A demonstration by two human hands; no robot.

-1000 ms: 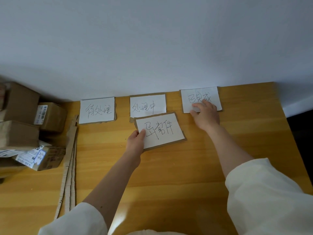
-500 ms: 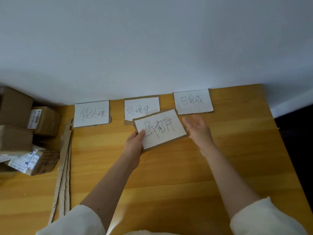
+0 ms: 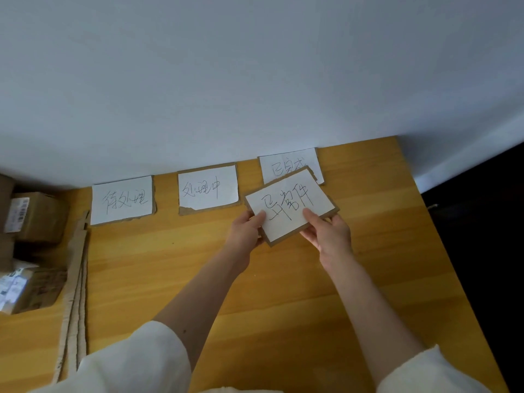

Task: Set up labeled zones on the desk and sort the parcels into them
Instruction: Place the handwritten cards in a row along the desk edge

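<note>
Three handwritten label cards lie along the wall edge of the wooden desk [image 3: 283, 293]: a left card [image 3: 122, 199], a middle card [image 3: 207, 187] and a right card [image 3: 283, 165]. I hold a fourth label card [image 3: 292, 204], white paper on brown cardboard, tilted above the desk and covering the right card's lower part. My left hand [image 3: 246, 230] pinches its lower left corner, thumb on top. My right hand [image 3: 329, 232] grips its lower right edge, thumb on the paper. Brown parcels [image 3: 37, 217] are stacked at the far left.
Long cardboard strips [image 3: 75, 279] lie on the desk beside the parcels. Another parcel with a white shipping label [image 3: 25, 287] sits at the left edge. The desk's right edge [image 3: 442, 251] drops off to a dark floor. A white wall rises behind the cards.
My right hand left the right label card, came back and took hold of the fourth card. Both hands carried that card to the right, over the right label.
</note>
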